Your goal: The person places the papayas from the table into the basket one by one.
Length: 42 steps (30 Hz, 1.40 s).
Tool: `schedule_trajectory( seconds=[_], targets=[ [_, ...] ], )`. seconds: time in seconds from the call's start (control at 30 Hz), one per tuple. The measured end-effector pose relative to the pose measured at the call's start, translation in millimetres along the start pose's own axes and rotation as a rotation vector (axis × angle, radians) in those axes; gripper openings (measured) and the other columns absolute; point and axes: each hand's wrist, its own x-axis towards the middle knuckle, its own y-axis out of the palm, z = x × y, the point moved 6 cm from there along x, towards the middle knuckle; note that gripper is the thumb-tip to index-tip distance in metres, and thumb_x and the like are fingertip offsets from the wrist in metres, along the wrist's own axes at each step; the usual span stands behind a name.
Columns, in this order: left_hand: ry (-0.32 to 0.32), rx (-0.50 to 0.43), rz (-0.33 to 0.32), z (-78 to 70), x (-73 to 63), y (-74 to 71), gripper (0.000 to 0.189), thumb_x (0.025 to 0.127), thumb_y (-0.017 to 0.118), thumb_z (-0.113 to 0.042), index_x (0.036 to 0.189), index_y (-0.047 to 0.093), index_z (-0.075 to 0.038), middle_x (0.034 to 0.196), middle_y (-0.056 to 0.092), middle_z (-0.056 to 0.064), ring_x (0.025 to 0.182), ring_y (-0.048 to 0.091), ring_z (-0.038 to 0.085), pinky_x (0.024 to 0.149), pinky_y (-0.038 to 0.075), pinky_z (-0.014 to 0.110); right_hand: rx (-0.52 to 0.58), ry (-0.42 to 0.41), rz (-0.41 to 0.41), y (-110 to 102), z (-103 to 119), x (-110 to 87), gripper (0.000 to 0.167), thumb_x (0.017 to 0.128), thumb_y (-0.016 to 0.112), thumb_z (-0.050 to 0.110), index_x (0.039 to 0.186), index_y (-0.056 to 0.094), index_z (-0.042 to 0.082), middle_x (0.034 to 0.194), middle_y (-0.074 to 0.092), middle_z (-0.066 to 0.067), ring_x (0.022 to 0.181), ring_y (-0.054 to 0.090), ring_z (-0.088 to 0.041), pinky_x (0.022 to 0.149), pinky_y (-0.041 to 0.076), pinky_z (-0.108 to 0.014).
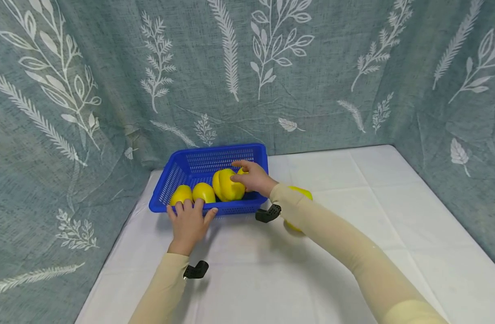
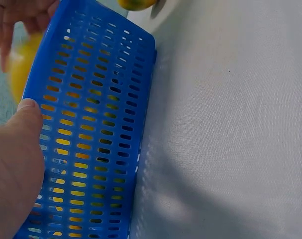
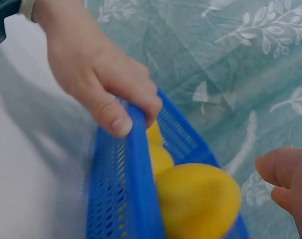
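Observation:
My left hand [image 1: 189,227] grips the near rim of a blue plastic basket [image 1: 215,209], its fingers over the edge and its thumb [image 2: 27,117] on the outside. My right hand [image 1: 253,177] is over the basket's right part, with fingers spread and thumb overlapping a large, grooved yellow fruit [image 1: 227,185] in the head view. In the right wrist view, the fingers [image 3: 275,169] are apart from a smooth yellow fruit [image 3: 198,196]. Two smaller yellow fruits [image 1: 204,192] lie at the basket's left. More yellow [image 1: 241,171] shows behind my right hand.
More yellow produce [image 1: 301,192] lies on the white-covered table [image 1: 332,171] right of the basket, partly hidden by my right forearm. A grey-green curtain [image 1: 215,90] with white leaf prints hangs behind and at both sides. Each wrist carries a black camera mount [image 1: 268,213].

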Motion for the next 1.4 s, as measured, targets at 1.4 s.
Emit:
schedule_trajectory(
  seconds=[1.4],
  targets=[
    [-0.003,-0.035,0.035,-7.7,-2.9,0.5,0.052,0.102,0.056,-0.047,0.119,0.053,0.002,0.119,0.051,0.036,0.126,0.037,0.062,0.113,0.008,0.081,0.138,0.203,-0.256,-202,-131,-74.7,0.063,0.105,0.055,0.028,0.161,0.028,0.016,0.160,0.041,-0.018,0.141,0.046,-0.044,0.109,0.048,-0.054]
  ],
)
